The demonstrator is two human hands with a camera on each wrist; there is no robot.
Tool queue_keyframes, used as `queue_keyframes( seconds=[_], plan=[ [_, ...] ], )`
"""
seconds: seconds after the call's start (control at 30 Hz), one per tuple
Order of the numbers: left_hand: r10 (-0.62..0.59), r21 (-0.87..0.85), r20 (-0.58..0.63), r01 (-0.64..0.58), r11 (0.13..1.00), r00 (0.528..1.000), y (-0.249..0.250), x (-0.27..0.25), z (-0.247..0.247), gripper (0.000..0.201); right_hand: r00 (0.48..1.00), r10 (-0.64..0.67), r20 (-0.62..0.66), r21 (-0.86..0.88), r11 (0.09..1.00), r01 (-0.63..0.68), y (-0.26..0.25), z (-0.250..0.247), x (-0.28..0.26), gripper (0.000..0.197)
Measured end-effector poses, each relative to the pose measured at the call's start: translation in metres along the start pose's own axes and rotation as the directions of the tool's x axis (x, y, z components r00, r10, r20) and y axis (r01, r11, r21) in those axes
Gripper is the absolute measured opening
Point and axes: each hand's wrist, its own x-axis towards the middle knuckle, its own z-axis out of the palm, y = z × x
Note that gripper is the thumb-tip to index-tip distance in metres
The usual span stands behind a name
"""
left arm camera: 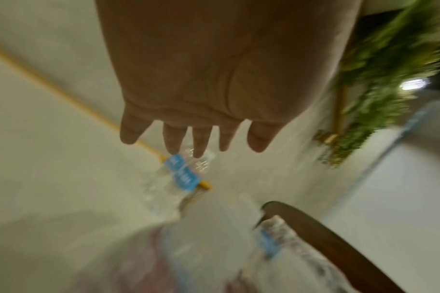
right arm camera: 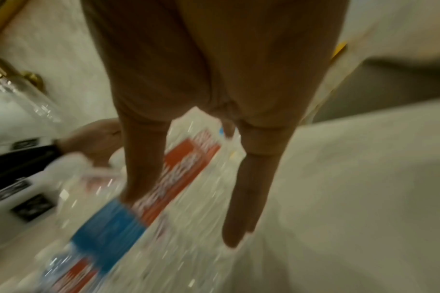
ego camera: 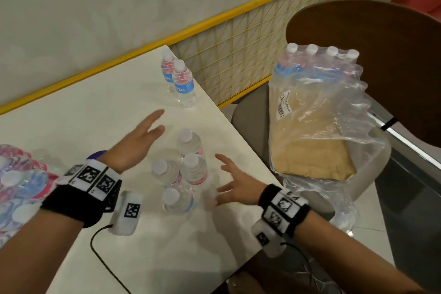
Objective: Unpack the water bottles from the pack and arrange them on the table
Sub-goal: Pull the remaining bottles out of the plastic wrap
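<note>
Several clear water bottles (ego camera: 188, 172) with white caps stand in a tight cluster on the white table (ego camera: 100, 107). My left hand (ego camera: 140, 141) hovers just left of the cluster with straight fingers and holds nothing. My right hand (ego camera: 235, 185) hovers just right of it with spread fingers, also empty. Two more bottles (ego camera: 182, 83) with blue labels stand at the table's far right corner. The torn plastic pack (ego camera: 319, 112) lies on a chair, with a row of bottles (ego camera: 317, 55) still in its far end. The wrist views are blurred; the right wrist view shows straight fingers (right arm camera: 249, 188) over a labelled bottle (right arm camera: 128, 210).
Another shrink-wrapped pack of bottles (ego camera: 16, 184) sits at the table's left edge. The brown chair back (ego camera: 381, 59) rises behind the open pack. A yellow-framed mesh partition (ego camera: 241, 48) runs along the table's far side. A cable (ego camera: 102, 255) trails from my left wrist.
</note>
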Motion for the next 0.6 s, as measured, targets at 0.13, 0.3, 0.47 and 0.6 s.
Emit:
queue_keyframes(
  seconds=[0.13, 0.3, 0.47, 0.6],
  plan=[
    [0.22, 0.156, 0.029, -0.222, 0.962, 0.975, 0.063, -0.013, 0.022, 0.035, 0.983, 0.156, -0.098, -0.101, 0.981, -0.166, 0.02, -0.065, -0.036, 0.047],
    [0.29, 0.274, 0.335, -0.387, 0.88, 0.896, 0.108, 0.005, 0.121, 0.024, 0.929, 0.239, -0.283, -0.066, 0.961, -0.267, 0.039, -0.118, -0.066, 0.019],
    [0.043, 0.507, 0.617, -0.438, 0.742, 0.786, 0.124, 0.022, 0.201, 0.038, 0.892, 0.189, -0.412, -0.169, 0.946, -0.278, 0.04, -0.146, -0.07, 0.022],
    [0.155, 0.436, 0.496, -0.4, 0.806, 0.854, 0.115, 0.043, 0.213, 0.053, 0.845, 0.197, -0.498, -0.088, 0.957, -0.275, 0.032, -0.164, -0.064, 0.026]
  ],
)
